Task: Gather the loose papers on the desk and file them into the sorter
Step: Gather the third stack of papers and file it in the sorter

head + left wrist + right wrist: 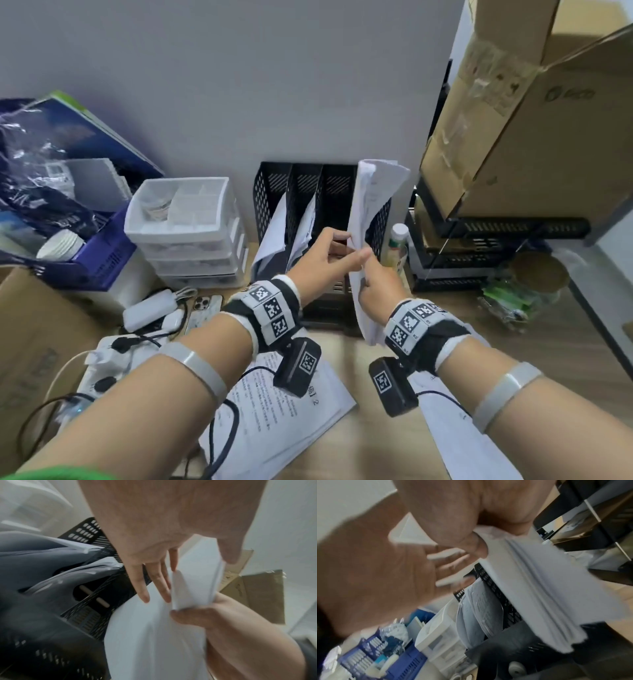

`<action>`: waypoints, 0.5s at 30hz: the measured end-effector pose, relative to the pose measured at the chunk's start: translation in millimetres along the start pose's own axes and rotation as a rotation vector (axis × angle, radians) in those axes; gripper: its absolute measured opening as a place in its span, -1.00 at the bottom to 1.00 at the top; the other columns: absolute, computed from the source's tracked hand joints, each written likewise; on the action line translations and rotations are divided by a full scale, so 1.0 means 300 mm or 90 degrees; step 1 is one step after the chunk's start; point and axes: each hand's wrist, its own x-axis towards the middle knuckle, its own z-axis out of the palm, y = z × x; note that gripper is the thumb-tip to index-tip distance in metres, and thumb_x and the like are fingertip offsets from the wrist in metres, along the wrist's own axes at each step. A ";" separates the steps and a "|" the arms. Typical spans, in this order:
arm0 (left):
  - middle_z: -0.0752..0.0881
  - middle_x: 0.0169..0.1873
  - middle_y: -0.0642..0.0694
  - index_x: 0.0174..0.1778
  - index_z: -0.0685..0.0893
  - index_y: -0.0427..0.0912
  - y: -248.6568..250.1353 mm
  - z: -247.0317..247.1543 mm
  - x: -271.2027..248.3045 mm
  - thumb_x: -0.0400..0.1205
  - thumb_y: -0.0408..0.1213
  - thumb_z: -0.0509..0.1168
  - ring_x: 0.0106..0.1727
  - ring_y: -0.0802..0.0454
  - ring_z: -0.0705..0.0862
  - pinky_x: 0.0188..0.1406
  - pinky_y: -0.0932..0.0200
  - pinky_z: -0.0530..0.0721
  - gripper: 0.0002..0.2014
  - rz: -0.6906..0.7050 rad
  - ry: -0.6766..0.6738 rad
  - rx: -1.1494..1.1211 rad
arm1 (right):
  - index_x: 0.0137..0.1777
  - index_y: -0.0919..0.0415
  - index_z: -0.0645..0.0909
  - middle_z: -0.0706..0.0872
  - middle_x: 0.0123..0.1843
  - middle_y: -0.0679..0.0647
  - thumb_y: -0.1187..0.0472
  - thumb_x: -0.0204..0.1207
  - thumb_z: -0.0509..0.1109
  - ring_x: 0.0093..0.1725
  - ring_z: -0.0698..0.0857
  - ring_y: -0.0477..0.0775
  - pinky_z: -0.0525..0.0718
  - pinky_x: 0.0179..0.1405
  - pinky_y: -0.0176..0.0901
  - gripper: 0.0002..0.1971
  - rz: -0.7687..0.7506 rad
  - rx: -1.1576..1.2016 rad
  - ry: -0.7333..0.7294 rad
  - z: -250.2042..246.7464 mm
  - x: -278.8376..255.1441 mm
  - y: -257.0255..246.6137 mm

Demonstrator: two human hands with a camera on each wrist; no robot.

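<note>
A black mesh sorter [274, 185] with three compartments stands against the wall; its left and middle compartments hold sheets. Both hands hold a stack of white papers [371, 202] tilted in the air at the sorter's right compartment, the lower end hanging toward me. My left hand [352, 245] pinches the stack's edge, thumb on one side and straight fingers [154, 585] on the other. Lower down, my right hand [368, 284] grips the stack [539, 588]. Loose printed sheets [284, 411] lie on the desk under my wrists, with another sheet [455, 428] to the right.
A white drawer unit [186, 226] and a blue basket [102, 260] stand left of the sorter. A bottle [397, 246], stacked black trays [479, 246] and a tall cardboard box [531, 120] crowd its right. A power strip [109, 356], cables and a phone [205, 308] lie front left.
</note>
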 end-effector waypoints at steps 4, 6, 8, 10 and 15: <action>0.69 0.30 -0.09 0.41 0.55 0.00 -0.080 -0.080 0.015 0.59 0.16 0.36 0.28 0.03 0.76 0.33 -0.20 0.71 -0.48 -0.087 -0.026 -0.042 | 0.48 0.28 0.48 0.67 0.35 0.29 0.37 0.62 0.18 0.37 0.61 0.33 0.56 0.29 -0.07 -0.58 0.050 0.091 -0.003 -0.046 -0.003 0.027; 0.69 0.32 -0.13 0.43 0.56 -0.01 -0.130 -0.107 0.045 0.66 0.03 0.35 0.32 -0.06 0.72 0.34 -0.23 0.71 -0.57 -0.123 0.008 0.015 | 0.56 0.23 0.40 0.59 0.48 0.21 0.35 0.67 0.18 0.50 0.52 0.26 0.42 0.46 -0.07 -0.55 0.057 0.095 -0.033 -0.061 -0.018 0.019; 0.65 0.38 -0.16 0.55 0.47 -0.01 -0.164 -0.125 0.078 0.70 -0.09 0.33 0.38 -0.13 0.67 0.30 -0.15 0.71 -0.52 -0.170 -0.004 0.024 | 0.59 0.21 0.35 0.55 0.52 0.19 0.31 0.70 0.17 0.54 0.48 0.24 0.37 0.52 -0.05 -0.54 0.065 0.084 -0.053 -0.059 -0.004 0.000; 0.63 0.39 -0.15 0.65 0.34 0.01 -0.178 -0.140 0.109 0.72 -0.19 0.32 0.43 -0.18 0.63 0.25 -0.13 0.69 -0.44 -0.205 -0.034 -0.021 | 0.58 0.23 0.35 0.55 0.52 0.22 0.32 0.69 0.17 0.54 0.48 0.27 0.37 0.52 -0.03 -0.55 0.063 0.074 -0.054 -0.047 0.039 -0.024; 0.56 0.49 -0.08 0.72 0.11 0.26 -0.174 -0.162 0.183 0.73 -0.27 0.30 0.37 -0.10 0.64 0.28 -0.08 0.69 -0.28 -0.210 -0.118 -0.063 | 0.66 0.10 0.24 0.56 0.52 0.18 0.34 0.69 0.15 0.51 0.51 0.26 0.38 0.44 -0.12 -0.47 0.043 0.049 -0.040 -0.015 0.181 -0.077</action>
